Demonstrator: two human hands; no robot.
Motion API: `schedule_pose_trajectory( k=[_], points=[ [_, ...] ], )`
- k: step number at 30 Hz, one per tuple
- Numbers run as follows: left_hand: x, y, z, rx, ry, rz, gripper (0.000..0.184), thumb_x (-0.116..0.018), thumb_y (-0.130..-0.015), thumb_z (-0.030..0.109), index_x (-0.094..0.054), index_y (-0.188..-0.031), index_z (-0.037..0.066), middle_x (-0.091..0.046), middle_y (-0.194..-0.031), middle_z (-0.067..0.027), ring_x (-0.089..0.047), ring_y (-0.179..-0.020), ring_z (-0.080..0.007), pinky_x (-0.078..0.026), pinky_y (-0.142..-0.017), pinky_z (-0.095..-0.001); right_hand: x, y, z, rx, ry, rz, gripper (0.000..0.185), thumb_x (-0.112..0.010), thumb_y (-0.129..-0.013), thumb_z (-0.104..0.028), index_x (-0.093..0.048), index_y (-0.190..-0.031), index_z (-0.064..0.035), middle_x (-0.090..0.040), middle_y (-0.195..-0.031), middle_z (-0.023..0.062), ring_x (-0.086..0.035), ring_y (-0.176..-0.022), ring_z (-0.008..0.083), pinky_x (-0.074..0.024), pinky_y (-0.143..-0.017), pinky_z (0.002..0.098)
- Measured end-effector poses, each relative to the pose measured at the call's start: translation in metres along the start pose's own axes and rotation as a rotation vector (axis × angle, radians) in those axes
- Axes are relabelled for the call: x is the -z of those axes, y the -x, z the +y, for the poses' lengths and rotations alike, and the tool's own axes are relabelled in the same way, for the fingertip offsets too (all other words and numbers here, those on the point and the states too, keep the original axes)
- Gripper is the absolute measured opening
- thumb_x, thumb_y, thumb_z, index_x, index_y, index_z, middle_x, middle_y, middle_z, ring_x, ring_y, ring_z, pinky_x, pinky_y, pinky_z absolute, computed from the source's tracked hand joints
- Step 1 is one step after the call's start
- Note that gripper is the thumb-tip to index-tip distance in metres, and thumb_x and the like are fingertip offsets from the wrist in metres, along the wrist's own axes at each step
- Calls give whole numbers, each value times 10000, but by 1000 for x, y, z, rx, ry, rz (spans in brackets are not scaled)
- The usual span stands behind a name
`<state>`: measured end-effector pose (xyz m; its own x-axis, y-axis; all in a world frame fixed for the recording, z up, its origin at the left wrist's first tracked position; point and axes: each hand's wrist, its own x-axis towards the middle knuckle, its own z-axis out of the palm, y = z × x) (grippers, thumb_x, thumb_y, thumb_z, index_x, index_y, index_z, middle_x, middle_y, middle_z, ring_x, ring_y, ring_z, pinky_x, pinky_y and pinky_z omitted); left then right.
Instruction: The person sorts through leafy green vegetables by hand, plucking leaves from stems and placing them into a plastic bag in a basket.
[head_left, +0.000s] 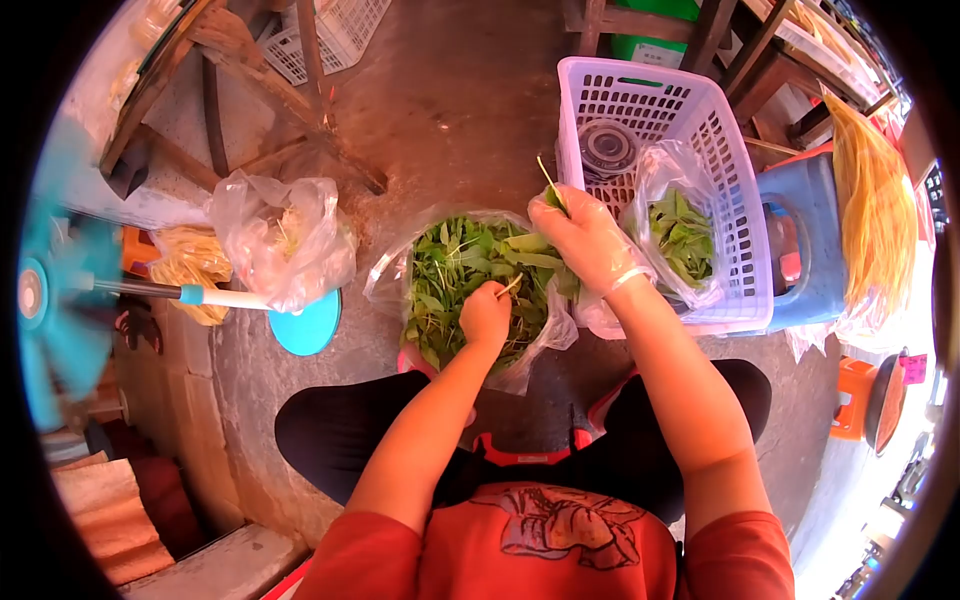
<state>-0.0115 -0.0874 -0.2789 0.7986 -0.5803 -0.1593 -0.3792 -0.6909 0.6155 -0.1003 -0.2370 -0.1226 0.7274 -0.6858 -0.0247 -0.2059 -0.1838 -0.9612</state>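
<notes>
My left hand is closed over the middle of a pile of leafy greens, with a pale stem poking out from its fingers. The pile fills an open clear plastic bag between my knees. My right hand, in a thin clear glove, is shut on leafy green sprigs; a long stem points up past the thumb and leaves hang toward the pile. Just right of that hand, a smaller clear bag of picked leaves sits inside a pale purple plastic basket.
To the left, a knotted-looking plastic bag rests over a turquoise round base, beside a turquoise fan. A blue container stands right of the basket. Wooden legs and a white crate are farther back.
</notes>
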Motion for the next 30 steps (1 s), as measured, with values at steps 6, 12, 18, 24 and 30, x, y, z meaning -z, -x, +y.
schedule_pose_trajectory(
  k=[6, 12, 18, 24, 30],
  points=[
    [34, -2, 16, -42, 32, -165, 173, -651, -776, 231, -677, -858, 81, -634, -686, -129, -615, -639, -317, -469, -591, -418, 2, 1, -2, 20, -63, 29, 204, -578, -863, -221, -584, -860, -18, -524, -729, -21, -454, -702, 68, -415, -648, 248],
    [7, -8, 5, -127, -58, -133, 115, -633, -762, 150, -655, -830, 60, -636, -699, -139, -622, -650, -292, -477, -613, -385, -11, 2, -11, 118, -5, 4, 149, -580, -859, -162, -585, -857, -13, -543, -729, -10, -462, -708, 64, -423, -643, 257],
    [123, -4, 39, 153, 884, -609, 81, -637, -813, 127, -616, -838, 53, -484, -651, 72, -371, -546, -22, -282, -495, -180, 0, 10, -17, 246, 131, -154, 195, -607, -835, -129, -636, -1006, -40, -637, -857, 70, -578, -801, 132, -470, -740, 280],
    [194, 8, 73, 135, 1031, -800, 77, -623, -835, 111, -595, -836, 39, -469, -658, 70, -346, -530, -24, -264, -482, -187, -19, 23, -42, 510, 147, -270, 354, -627, -778, -48, -630, -1127, -105, -630, -979, 148, -610, -910, 303, -486, -797, 351],
    [193, 13, 70, 270, 1316, -865, 68, -616, -843, 90, -589, -863, 31, -470, -643, 54, -396, -522, -37, -304, -481, -193, -20, 28, -55, 842, 364, -219, 412, -648, -595, 21, -660, -991, -94, -534, -715, 100, -565, -671, 313, -463, -582, 407]
  ],
)
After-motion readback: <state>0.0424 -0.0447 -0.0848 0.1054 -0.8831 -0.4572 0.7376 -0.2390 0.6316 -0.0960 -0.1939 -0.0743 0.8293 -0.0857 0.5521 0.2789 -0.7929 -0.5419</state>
